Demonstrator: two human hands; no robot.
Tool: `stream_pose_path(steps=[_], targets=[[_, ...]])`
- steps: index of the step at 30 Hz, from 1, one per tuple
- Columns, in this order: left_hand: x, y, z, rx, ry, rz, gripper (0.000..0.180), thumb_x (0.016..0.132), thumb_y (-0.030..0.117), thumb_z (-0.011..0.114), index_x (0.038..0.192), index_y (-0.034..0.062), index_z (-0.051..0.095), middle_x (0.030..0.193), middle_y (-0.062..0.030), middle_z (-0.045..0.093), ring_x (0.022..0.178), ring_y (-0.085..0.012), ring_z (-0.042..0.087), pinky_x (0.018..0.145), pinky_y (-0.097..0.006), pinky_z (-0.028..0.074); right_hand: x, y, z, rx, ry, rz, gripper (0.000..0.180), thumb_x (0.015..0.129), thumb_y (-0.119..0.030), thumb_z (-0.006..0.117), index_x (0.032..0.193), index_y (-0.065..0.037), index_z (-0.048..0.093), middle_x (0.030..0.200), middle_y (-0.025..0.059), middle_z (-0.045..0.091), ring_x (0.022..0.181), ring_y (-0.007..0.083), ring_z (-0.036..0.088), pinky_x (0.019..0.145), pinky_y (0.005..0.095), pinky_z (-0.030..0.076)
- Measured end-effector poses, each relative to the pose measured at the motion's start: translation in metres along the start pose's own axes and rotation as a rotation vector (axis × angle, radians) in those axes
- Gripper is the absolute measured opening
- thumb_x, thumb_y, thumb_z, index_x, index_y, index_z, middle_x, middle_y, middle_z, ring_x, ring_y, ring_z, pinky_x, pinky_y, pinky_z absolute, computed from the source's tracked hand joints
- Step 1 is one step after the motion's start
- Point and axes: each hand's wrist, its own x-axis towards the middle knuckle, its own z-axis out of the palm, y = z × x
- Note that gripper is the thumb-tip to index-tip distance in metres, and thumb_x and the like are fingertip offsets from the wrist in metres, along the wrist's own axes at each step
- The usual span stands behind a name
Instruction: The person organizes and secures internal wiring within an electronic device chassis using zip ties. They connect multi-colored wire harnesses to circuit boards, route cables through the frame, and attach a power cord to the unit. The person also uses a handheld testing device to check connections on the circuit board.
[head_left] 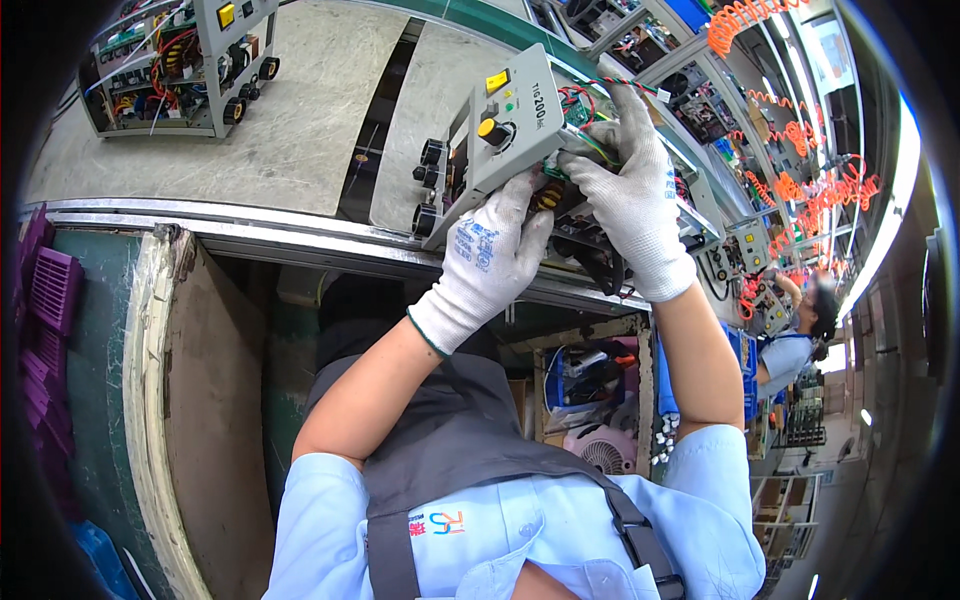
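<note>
Gloved left hand is gripping the lower edge of the grey machine on the conveyor table; right hand is curling its fingers among the wires inside. A second machine is sitting well apart.

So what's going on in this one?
A person in white knit gloves is working on a grey machine unit on a conveyor. The left hand is pressed against the lower edge of its front panel, which carries a yellow knob and black sockets. The right hand reaches into the open side, among the coloured wires. A second unit sits further along the belt, and another worker stands down the line.
</note>
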Motion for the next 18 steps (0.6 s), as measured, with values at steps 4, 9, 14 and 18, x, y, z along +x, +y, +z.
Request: stream_pose_path(steps=[4, 9, 14, 18], targets=[[0.001, 0.001, -0.001, 0.066, -0.021, -0.010, 0.050, 0.088, 0.007, 0.065, 0.133, -0.0030, 0.045, 0.106, -0.0210, 0.065, 0.083, -0.0292, 0.069, 0.073, -0.036, 0.055, 0.004, 0.000, -0.004, -0.075, -0.028, -0.015, 0.077, 0.075, 0.008, 0.065, 0.145, -0.005, 0.036, 0.091, 0.0057, 0.062, 0.087, 0.0095, 0.059, 0.077, 0.0249, 0.049], [0.003, 0.001, -0.002, 0.081, -0.044, -0.022, 0.052, 0.088, 0.008, 0.064, 0.135, -0.0026, 0.045, 0.103, -0.0196, 0.065, 0.083, -0.0280, 0.069, 0.074, -0.036, 0.055, 0.007, -0.008, -0.006, -0.037, -0.068, 0.023, 0.073, 0.074, 0.007, 0.066, 0.141, -0.004, 0.041, 0.086, 0.0023, 0.059, 0.078, 0.0066, 0.056, 0.070, 0.0236, 0.047], [0.002, 0.002, -0.001, 0.078, -0.044, -0.035, 0.055, 0.088, 0.007, 0.064, 0.139, -0.0011, 0.043, 0.101, -0.0183, 0.066, 0.085, -0.0277, 0.069, 0.076, -0.036, 0.054, 0.009, -0.011, -0.008, 0.025, -0.116, 0.004, 0.072, 0.073, 0.006, 0.068, 0.140, -0.005, 0.044, 0.089, 0.0038, 0.062, 0.079, 0.0079, 0.057, 0.069, 0.0243, 0.048], [0.003, 0.008, -0.004, 0.075, -0.066, -0.043, 0.054, 0.089, 0.006, 0.062, 0.139, -0.0006, 0.043, 0.101, -0.0174, 0.066, 0.086, -0.0269, 0.069, 0.077, -0.035, 0.054, 0.016, 0.007, -0.011, -0.240, -0.117, -0.149, 0.067, 0.074, -0.001, 0.068, 0.137, -0.003, 0.046, 0.100, 0.0127, 0.065, 0.090, 0.0191, 0.061, 0.079, 0.0311, 0.049]])
